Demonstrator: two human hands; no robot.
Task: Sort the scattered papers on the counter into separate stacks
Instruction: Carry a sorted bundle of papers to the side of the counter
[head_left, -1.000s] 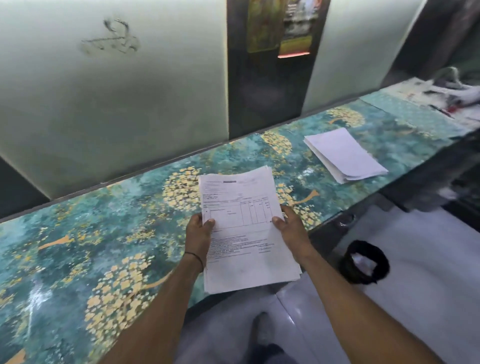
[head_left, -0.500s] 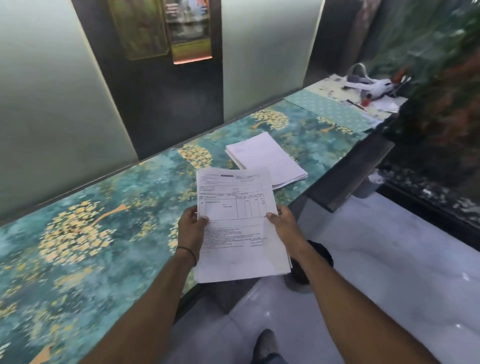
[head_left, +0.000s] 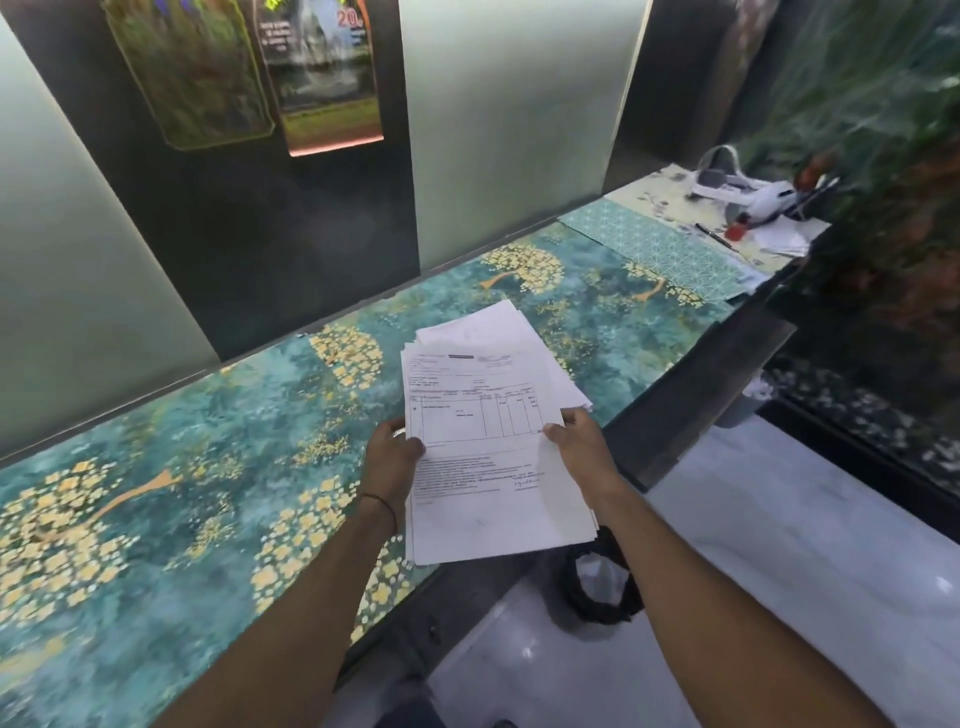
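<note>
Two hands, one sheaf

Thumbs on top, left hand (head_left: 390, 457) and right hand (head_left: 583, 451) pinch the white printed paper sheaf (head_left: 488, 467) by its sides, held over the near edge of the teal gold-flowered table (head_left: 208, 467) — a white paper stack (head_left: 480, 325) lying behind.

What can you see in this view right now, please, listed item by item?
Sheaf of papers: one, white, printed invoice on top, held above the counter's front edge.
Stack of papers: one, white, on the counter behind the sheaf, partly hidden.
Counter: one, teal with gold flowers, along the wall.
Patterned sheet: one, teal with white lines, counter's far end.
Pen: one, black, far end.
White objects: several, far end, too blurred to name.
Waste bin: one, black, on the floor by the counter.
Posters: two, green-toned, dark wall panel.
Wristband: one, black, left wrist.
Left hand: one, grips the sheaf's left edge.
Right hand: one, grips its right edge.
</note>
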